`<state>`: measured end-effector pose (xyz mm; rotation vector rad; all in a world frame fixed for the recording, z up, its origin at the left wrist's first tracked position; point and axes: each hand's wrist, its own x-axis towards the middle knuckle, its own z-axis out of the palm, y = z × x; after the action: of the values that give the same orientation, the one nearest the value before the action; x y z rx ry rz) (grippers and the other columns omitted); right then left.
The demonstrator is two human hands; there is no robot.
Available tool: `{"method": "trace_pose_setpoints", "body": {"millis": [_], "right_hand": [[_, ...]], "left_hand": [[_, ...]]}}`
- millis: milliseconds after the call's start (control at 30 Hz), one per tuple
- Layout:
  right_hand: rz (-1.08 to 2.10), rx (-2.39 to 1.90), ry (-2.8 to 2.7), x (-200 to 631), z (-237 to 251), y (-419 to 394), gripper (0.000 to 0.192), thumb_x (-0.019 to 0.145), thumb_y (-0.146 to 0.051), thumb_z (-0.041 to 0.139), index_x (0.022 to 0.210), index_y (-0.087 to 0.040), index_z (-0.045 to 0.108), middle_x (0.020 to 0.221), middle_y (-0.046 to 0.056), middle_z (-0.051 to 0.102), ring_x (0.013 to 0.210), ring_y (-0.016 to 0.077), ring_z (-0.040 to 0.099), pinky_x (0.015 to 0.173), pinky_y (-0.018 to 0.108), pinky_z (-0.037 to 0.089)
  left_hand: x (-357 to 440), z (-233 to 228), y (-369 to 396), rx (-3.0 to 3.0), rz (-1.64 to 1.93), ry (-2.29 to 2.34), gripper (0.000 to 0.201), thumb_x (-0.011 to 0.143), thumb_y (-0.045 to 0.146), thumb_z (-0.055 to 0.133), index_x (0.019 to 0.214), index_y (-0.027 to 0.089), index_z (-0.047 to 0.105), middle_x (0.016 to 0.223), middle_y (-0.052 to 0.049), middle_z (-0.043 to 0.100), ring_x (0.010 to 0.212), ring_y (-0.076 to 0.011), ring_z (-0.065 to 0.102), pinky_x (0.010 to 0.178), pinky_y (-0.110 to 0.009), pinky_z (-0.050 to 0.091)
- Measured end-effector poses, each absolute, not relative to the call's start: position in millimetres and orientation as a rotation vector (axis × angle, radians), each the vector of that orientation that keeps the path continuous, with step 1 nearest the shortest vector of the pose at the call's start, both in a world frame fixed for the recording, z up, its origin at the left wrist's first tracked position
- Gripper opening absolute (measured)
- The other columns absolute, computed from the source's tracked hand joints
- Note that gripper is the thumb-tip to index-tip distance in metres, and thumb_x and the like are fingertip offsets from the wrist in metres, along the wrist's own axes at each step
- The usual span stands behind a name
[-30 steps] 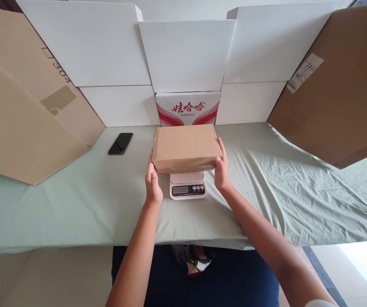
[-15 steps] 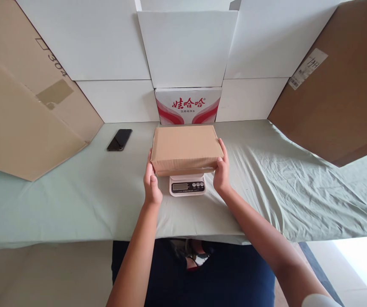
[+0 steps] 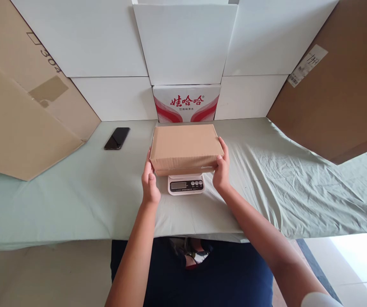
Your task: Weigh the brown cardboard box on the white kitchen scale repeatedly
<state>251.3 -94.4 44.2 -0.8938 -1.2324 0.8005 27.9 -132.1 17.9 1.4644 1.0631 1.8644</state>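
Between both my hands is a brown cardboard box, closed, with its long side toward me. My left hand grips its left end, thumb at the near side and fingers partly hidden behind the end. My right hand clasps the right end, with the thumb on the near corner. Under the box's front edge shows a white digital kitchen scale, its display and buttons facing me. The box covers the scale's weighing platform, so I cannot tell whether the two touch.
A black smartphone lies left of the box on the green cloth. White cartons and a red-and-white printed carton stand behind. Large brown cardboard panels flank the table at left and right.
The whole view has shifted slightly. Both hands keep their grip on the box, which stays in practically the same place over the scale.
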Motion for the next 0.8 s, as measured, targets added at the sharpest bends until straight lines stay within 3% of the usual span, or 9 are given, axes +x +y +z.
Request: {"method": "trace_pose_setpoints", "body": {"millis": [400,533,800], "right_hand": [[0.787,-0.893,-1.240,251.6,42.5,-92.2,0.056,0.095,-0.057,0.045,0.149,-0.045,0.044,0.162,-0.005,0.046,0.155,0.0322,0.039,0.129,0.064,0.030],[0.749,-0.897,-1.222,254.4,42.2,-88.7,0.055,0.094,-0.059,0.044,0.147,-0.043,0.046,0.160,-0.002,0.047,0.155,0.0317,0.039,0.129,0.062,0.028],[0.871,-0.885,-0.990,263.3,40.6,-74.5,0.059,0.088,-0.064,0.045,0.141,-0.037,0.049,0.153,0.005,0.054,0.148,0.0344,0.047,0.124,0.063,0.034]], "left_hand": [[27.1,16.6,-132.1,1.470,1.863,1.032,0.081,0.094,0.077,0.038,0.159,0.029,0.043,0.169,-0.007,0.040,0.159,-0.0335,0.031,0.128,-0.046,0.032],[25.8,19.3,-132.3,1.526,1.931,1.068,0.080,0.094,0.076,0.039,0.161,0.033,0.037,0.173,-0.002,0.032,0.162,-0.0313,0.024,0.130,-0.045,0.028],[23.0,22.1,-129.7,1.467,1.960,1.073,0.079,0.094,0.077,0.036,0.159,0.033,0.041,0.173,-0.002,0.032,0.162,-0.0306,0.024,0.131,-0.046,0.027]]}}
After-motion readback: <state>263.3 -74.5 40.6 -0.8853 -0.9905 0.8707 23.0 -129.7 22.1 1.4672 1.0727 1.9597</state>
